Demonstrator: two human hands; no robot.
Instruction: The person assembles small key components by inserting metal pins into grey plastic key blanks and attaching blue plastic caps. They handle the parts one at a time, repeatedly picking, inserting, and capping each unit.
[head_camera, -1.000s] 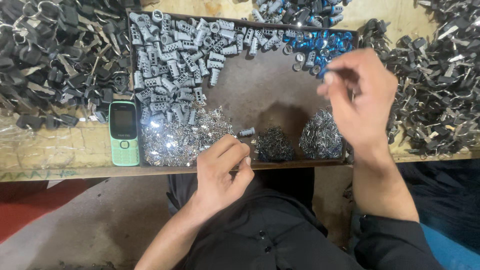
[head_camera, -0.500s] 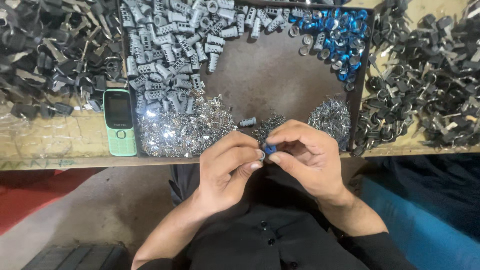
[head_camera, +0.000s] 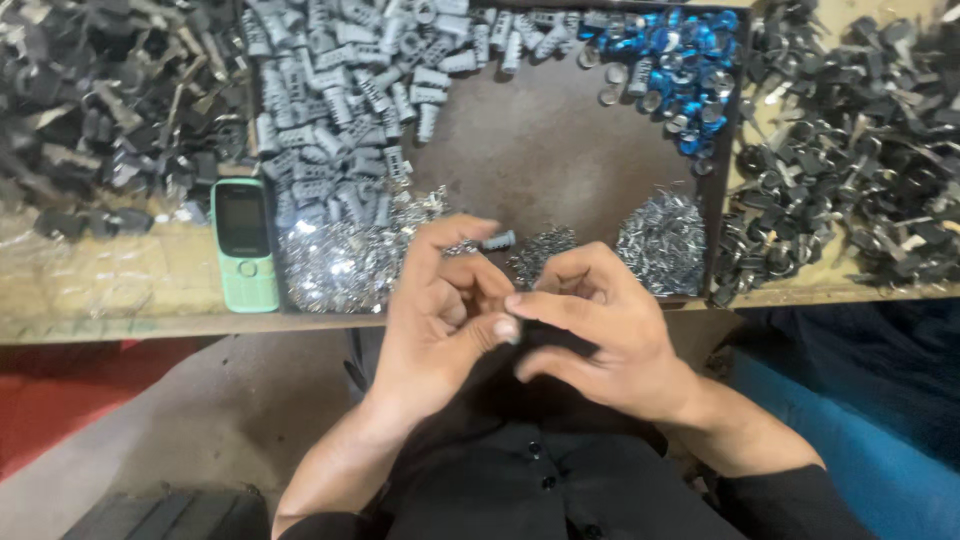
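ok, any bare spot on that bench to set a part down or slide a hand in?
The brown tray's middle is bare, bordered by grey cylinders left, blue caps upper right and silver bits below. A wood strip lies left of the green phone. Black-part heaps crowd both ends.

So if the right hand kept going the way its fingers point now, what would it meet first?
The right hand points left, fingertips already at the left hand, so it would press into that hand's fingers first. Whether a small part sits pinched between them cannot be told. Depth looks matched, though one view leaves that unsure.
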